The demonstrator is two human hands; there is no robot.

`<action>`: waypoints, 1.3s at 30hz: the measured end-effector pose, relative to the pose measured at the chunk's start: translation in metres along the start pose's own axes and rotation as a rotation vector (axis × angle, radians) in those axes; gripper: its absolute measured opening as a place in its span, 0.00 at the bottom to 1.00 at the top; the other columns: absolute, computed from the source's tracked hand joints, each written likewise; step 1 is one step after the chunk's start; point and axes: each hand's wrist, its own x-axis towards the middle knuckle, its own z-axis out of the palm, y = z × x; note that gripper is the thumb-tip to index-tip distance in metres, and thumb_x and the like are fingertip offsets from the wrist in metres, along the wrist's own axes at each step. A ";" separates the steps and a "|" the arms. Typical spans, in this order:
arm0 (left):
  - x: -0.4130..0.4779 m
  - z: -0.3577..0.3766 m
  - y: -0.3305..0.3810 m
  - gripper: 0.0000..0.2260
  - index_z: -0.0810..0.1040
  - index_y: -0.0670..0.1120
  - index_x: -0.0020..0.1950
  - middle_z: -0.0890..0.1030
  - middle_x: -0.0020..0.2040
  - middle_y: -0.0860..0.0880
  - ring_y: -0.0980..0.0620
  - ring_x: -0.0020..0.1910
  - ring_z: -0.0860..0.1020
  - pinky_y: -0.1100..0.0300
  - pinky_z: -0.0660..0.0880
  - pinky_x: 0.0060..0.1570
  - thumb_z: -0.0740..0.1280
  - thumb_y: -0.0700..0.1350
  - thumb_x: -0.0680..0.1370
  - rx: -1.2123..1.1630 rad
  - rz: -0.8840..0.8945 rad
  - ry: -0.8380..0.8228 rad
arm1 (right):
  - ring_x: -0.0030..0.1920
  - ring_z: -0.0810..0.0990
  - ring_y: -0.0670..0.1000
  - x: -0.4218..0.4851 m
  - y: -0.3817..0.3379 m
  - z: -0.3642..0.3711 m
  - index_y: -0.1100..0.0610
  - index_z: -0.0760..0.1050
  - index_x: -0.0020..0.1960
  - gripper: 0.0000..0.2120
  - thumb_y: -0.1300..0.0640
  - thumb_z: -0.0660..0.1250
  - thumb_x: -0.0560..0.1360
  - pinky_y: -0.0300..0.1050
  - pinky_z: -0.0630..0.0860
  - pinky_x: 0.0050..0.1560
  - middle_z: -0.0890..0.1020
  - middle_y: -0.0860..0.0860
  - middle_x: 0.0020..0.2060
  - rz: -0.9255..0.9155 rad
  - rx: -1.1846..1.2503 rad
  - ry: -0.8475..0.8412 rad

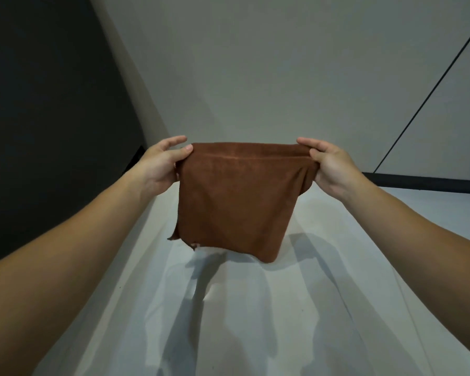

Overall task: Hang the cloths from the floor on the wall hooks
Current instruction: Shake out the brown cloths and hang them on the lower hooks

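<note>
one brown cloth, two hands, left and right

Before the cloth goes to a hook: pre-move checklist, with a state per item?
1. Left hand pinches the top left corner of the brown cloth: ok.
2. Right hand pinches the top right corner: ok.
3. Top edge pulled fairly straight between the hands: ok.
4. Cloth hangs clear of the floor: ok.
5. Wall hook in sight to aim for: not ok, none in view.
6. Hanging loop on the cloth: cannot tell.
</note>
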 end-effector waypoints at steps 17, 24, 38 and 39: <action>-0.004 -0.008 0.003 0.28 0.69 0.51 0.69 0.78 0.56 0.43 0.48 0.53 0.82 0.55 0.80 0.52 0.68 0.29 0.74 -0.125 0.147 0.145 | 0.45 0.83 0.44 0.002 0.000 -0.010 0.53 0.78 0.57 0.22 0.72 0.50 0.81 0.36 0.78 0.44 0.81 0.52 0.53 -0.027 -0.053 0.035; -0.003 0.004 -0.009 0.25 0.67 0.47 0.72 0.76 0.49 0.47 0.53 0.44 0.79 0.73 0.75 0.37 0.68 0.34 0.76 0.562 0.248 0.104 | 0.46 0.82 0.45 -0.004 0.002 0.003 0.52 0.71 0.66 0.24 0.73 0.53 0.80 0.40 0.79 0.38 0.78 0.53 0.60 -0.043 -0.142 -0.051; -0.027 0.091 -0.039 0.29 0.70 0.49 0.64 0.81 0.50 0.52 0.53 0.49 0.79 0.57 0.76 0.47 0.76 0.58 0.68 0.814 0.344 -0.040 | 0.42 0.83 0.41 -0.030 0.006 0.064 0.52 0.56 0.78 0.27 0.69 0.52 0.82 0.35 0.77 0.39 0.67 0.54 0.74 -0.044 -0.167 -0.248; -0.028 0.092 -0.041 0.30 0.68 0.49 0.66 0.81 0.51 0.52 0.52 0.49 0.79 0.55 0.77 0.48 0.76 0.55 0.69 0.827 0.364 -0.011 | 0.46 0.83 0.43 -0.032 0.006 0.065 0.52 0.56 0.78 0.27 0.69 0.52 0.82 0.35 0.78 0.41 0.66 0.54 0.74 -0.039 -0.155 -0.250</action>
